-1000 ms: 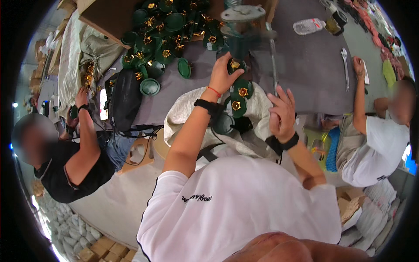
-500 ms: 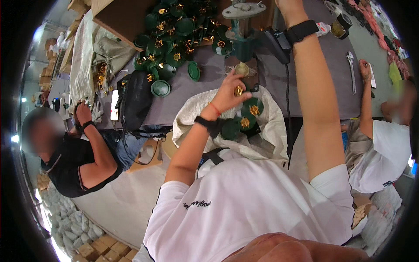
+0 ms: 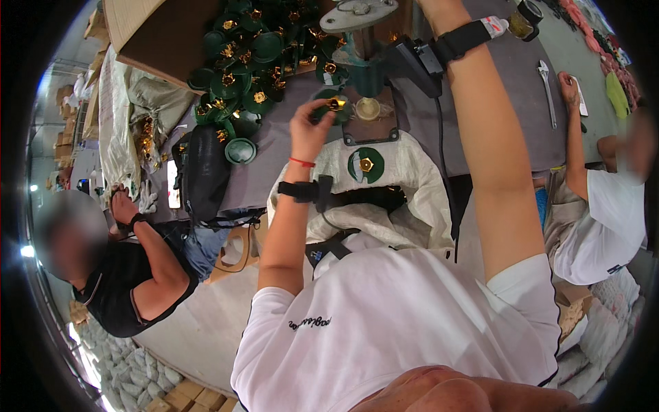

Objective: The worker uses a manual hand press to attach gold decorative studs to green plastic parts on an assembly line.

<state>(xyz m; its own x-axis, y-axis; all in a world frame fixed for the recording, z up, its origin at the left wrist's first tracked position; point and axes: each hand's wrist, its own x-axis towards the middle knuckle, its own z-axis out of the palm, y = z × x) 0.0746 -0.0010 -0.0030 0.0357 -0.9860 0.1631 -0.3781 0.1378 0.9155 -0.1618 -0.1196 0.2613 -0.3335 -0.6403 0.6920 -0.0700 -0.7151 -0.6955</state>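
My left hand (image 3: 310, 130) is closed in a pinch on a green disc (image 3: 336, 117) with a gold flower-shaped piece on it. It is just left of a bench press (image 3: 362, 79), whose pale round die (image 3: 368, 108) sits on a dark metal base plate (image 3: 371, 128). Only the wrist end of my right hand (image 3: 441, 9) shows at the top edge, beside the press; its fingers are out of the picture. A woven white sack (image 3: 419, 161) hangs open at the table edge below the press. Another green disc with a gold centre (image 3: 366, 165) lies on its rim.
A cardboard box (image 3: 154, 44) with many green discs (image 3: 268, 48) spilling out stands at the back left. A black bag (image 3: 206, 165), a wrench (image 3: 547, 93) and a jar (image 3: 525, 20) lie around. Co-workers sit left (image 3: 137, 268) and right (image 3: 594, 213). A black cable (image 3: 443, 151) runs down.
My left hand has moved left and slightly up from the die, now with a green disc in its fingers. Several discs blurred over the sack before; one now lies on its rim.
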